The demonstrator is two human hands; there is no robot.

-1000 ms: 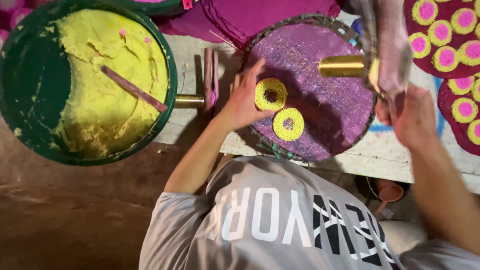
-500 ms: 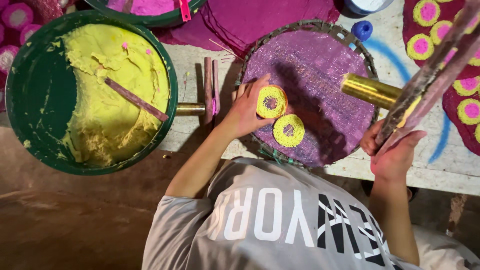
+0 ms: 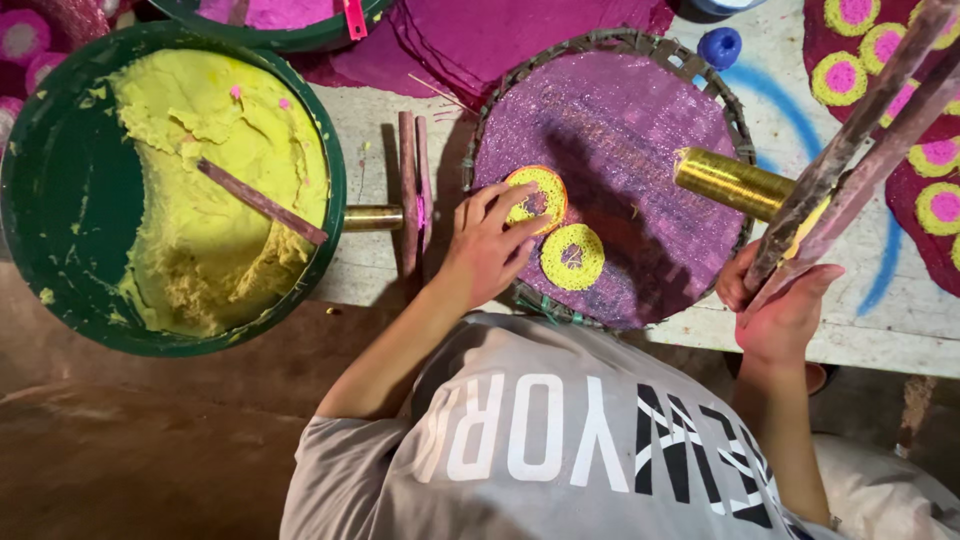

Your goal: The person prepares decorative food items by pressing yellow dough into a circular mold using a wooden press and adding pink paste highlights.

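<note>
Two yellow rings lie near the tray's near edge, the left hand now flat with fingertips on the upper one, while the right hand has lowered, gripping two sticks.

On my left I see a green tub of yellow paste with a stick lying in it. A blue cap sits on the counter, magenta cloth behind.
</note>
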